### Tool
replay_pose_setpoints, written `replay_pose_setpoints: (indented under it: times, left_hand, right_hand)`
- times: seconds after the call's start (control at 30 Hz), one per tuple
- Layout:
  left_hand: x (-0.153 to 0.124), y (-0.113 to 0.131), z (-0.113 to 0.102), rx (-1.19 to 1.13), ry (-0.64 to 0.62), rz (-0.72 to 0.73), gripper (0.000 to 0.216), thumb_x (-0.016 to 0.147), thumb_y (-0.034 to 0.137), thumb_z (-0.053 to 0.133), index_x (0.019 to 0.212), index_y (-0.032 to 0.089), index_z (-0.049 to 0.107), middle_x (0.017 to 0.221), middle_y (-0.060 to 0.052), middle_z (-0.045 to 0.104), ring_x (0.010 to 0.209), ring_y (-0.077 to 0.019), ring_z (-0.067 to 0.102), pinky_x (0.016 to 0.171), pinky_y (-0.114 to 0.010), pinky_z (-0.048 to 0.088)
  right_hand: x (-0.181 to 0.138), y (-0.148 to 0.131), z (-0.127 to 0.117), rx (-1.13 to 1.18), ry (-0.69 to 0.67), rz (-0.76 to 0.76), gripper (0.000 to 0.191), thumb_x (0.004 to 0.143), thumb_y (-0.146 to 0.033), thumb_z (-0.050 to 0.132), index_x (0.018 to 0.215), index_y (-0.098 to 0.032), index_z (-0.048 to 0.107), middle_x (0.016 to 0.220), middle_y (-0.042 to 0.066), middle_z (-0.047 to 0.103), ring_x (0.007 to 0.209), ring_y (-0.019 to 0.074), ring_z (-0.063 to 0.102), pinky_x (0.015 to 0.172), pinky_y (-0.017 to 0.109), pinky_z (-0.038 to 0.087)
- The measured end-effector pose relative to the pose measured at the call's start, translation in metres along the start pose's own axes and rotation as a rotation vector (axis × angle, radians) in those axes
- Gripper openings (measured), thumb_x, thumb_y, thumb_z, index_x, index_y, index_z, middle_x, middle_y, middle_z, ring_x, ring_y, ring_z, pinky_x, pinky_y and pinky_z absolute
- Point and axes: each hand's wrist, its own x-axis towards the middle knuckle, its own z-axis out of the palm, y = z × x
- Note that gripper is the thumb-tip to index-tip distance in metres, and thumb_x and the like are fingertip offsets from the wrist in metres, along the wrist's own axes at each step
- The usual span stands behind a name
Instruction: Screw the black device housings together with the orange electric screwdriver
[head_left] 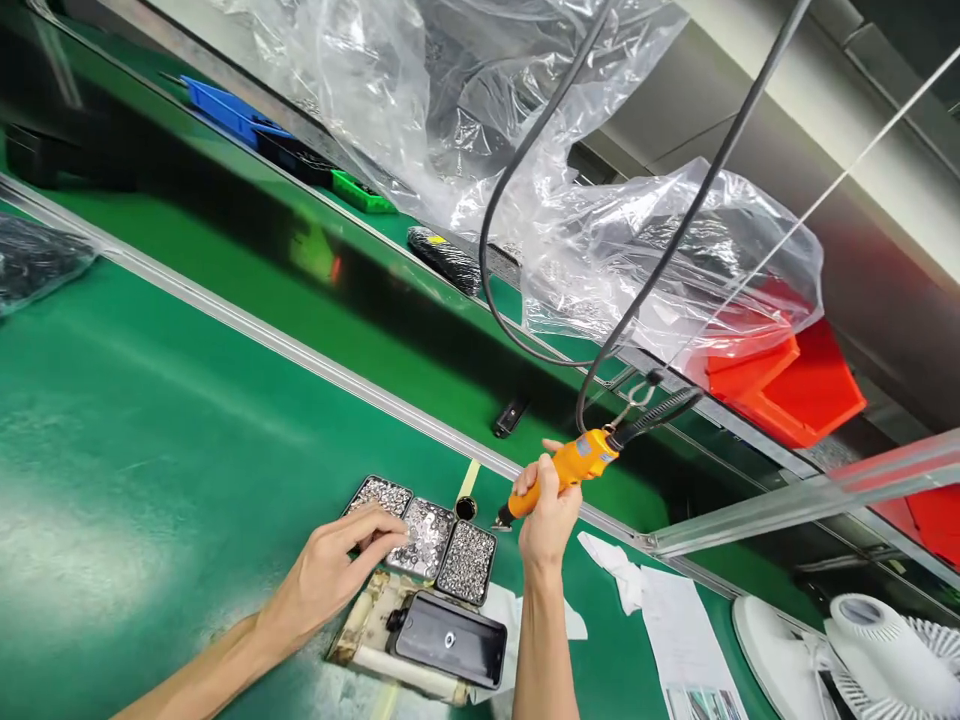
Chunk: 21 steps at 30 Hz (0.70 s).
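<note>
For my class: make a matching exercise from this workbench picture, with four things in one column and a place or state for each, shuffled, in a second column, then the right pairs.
Things:
1. electric screwdriver
2. phone
3. screw trays
4. red bins

Places or states:
A. under clear plastic sheeting at the back right
B. gripped in the right hand
C. lying in a fixture in front of the person
D. under the left hand's fingertips

Pairs: 1-B, 2-C, 3-D, 4-A

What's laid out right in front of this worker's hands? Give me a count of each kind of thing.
Screw trays: 3
Orange electric screwdriver: 1, gripped in the right hand
Dark phone-like device on a fixture: 1
Small black ring: 1
The left hand reaches into the screw trays.
Total: 6
</note>
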Motion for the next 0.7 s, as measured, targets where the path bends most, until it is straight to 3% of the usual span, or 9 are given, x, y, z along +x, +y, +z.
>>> replay_pose_setpoints:
  times: [0.1, 0.23, 0.4, 0.7]
  left_hand:
    - [-0.006, 0.016, 0.012, -0.04, -0.066, 0.045, 0.015, 0.103, 0.027, 0.061, 0.098, 0.026, 0.075, 0.091, 0.002, 0.074, 0.085, -0.0136, 0.069, 0.084, -0.025, 0.055]
    - [-0.013, 0.029, 0.027, -0.091, -0.061, 0.103, 0.015, 0.101, 0.02, 0.064, 0.112, 0.025, 0.073, 0.094, 0.0, 0.074, 0.085, -0.0134, 0.07, 0.079, -0.022, 0.057]
    - [-0.015, 0.03, 0.032, -0.086, -0.036, 0.133, 0.024, 0.101, 0.018, 0.065, 0.123, 0.025, 0.066, 0.095, 0.002, 0.073, 0.082, -0.0102, 0.073, 0.08, -0.017, 0.057]
    - [-0.019, 0.027, 0.032, -0.078, -0.048, 0.104, 0.029, 0.101, 0.015, 0.064, 0.128, 0.026, 0.062, 0.095, 0.004, 0.078, 0.085, -0.0092, 0.075, 0.088, -0.017, 0.057]
  right_hand:
    - [-0.021, -0.031, 0.009, 0.178, -0.005, 0.021, 0.019, 0.1, -0.039, 0.065, 0.098, -0.023, 0.055, 0.054, -0.012, 0.04, 0.042, 0.0068, 0.035, 0.042, 0.018, 0.037]
    - [-0.046, -0.057, 0.019, 0.314, -0.072, 0.012, 0.018, 0.104, -0.036, 0.059, 0.092, -0.024, 0.055, 0.051, -0.012, 0.037, 0.039, 0.0062, 0.03, 0.039, 0.017, 0.038]
    - [-0.061, -0.053, 0.023, 0.385, -0.175, 0.044, 0.019, 0.105, -0.034, 0.056, 0.089, -0.024, 0.059, 0.051, -0.012, 0.034, 0.039, 0.0055, 0.028, 0.039, 0.015, 0.039]
    - [-0.066, -0.041, 0.03, 0.377, -0.229, 0.074, 0.018, 0.104, -0.032, 0.056, 0.088, -0.025, 0.058, 0.051, -0.011, 0.035, 0.039, 0.0059, 0.028, 0.041, 0.015, 0.038]
